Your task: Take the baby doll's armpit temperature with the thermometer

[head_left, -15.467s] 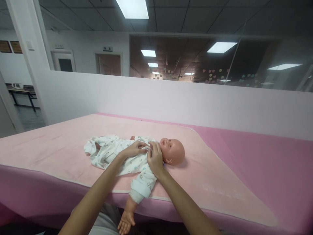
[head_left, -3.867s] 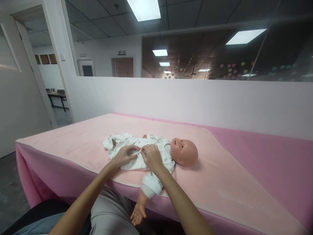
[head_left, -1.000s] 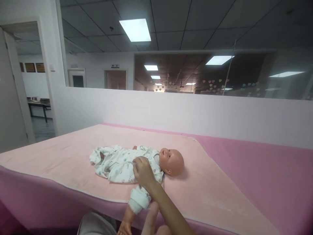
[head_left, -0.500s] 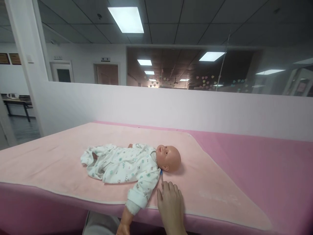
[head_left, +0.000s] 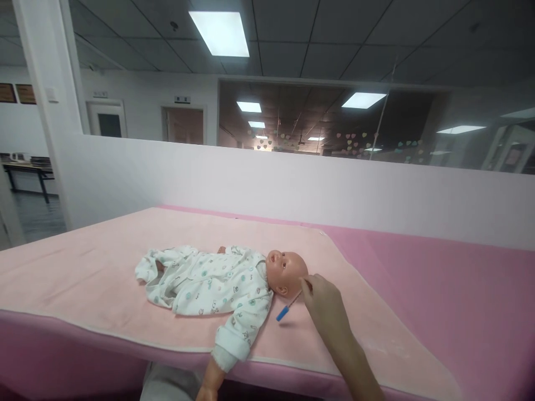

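Note:
In the head view my right hand (head_left: pixel 324 298) is beside the doll's head, thumb and fingers pinched together. They hold one end of a thin, clear rod with a blue end, which looks like a thermometer (head_left: pixel 283 313). The blue end slants down and left over the mat, near the doll's shoulder. A baby doll (head_left: pixel 209 281) in a white printed romper lies on its back, head to the right. Its near arm hangs over the front edge of the table. My left hand is out of view.
A peach mat (head_left: pixel 104 289) covers much of the pink padded table (head_left: pixel 468 289). Behind it stands a low white wall (head_left: pixel 292 184) with glass above. A grey-clothed leg (head_left: pixel 169 384) shows below the front edge. Another table (head_left: pixel 31 169) stands far left.
My right hand has moved up and right, from beside the doll's shoulder to beside its head. The thermometer came with it, its blue end now fully visible. The doll lies much as before.

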`<state>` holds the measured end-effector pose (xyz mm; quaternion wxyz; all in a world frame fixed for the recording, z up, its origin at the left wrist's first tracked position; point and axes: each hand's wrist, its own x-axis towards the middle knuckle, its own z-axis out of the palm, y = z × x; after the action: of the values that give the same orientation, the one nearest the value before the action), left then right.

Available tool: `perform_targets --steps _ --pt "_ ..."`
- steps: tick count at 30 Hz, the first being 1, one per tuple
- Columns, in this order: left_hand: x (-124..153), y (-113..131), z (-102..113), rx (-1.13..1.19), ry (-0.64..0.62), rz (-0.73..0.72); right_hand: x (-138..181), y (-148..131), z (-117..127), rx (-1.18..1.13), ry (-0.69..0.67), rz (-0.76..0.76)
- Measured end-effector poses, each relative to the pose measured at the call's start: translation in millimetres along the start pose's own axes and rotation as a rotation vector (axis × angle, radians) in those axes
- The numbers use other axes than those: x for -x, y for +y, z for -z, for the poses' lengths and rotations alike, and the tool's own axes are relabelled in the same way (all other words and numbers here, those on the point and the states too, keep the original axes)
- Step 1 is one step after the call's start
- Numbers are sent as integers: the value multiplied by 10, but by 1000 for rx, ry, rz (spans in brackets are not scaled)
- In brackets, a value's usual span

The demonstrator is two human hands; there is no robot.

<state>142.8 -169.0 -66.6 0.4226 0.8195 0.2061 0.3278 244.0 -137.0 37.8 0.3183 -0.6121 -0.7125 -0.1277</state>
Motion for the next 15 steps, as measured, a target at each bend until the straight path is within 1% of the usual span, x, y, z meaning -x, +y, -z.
perform_targets --steps 2,4,6,9,12,15 --pt "-252 -86 238 11 34 -4 -87 -31 34 38 -90 40" --pt "-496 -172 488 21 70 -11 -106 -69 11 63 -128 87" --pt "-717 -256 729 28 100 -31 -90 -87 -47 75 -122 131" --pt "-966 -378 1002 -12 78 -9 -59 -30 -149 140 -104 164" --pt "-1103 -488 1104 -40 65 25 -40 103 -204 245 -92 115" --pt "-1159 -561 1071 -54 65 42 -4 212 -207 317 -103 120"
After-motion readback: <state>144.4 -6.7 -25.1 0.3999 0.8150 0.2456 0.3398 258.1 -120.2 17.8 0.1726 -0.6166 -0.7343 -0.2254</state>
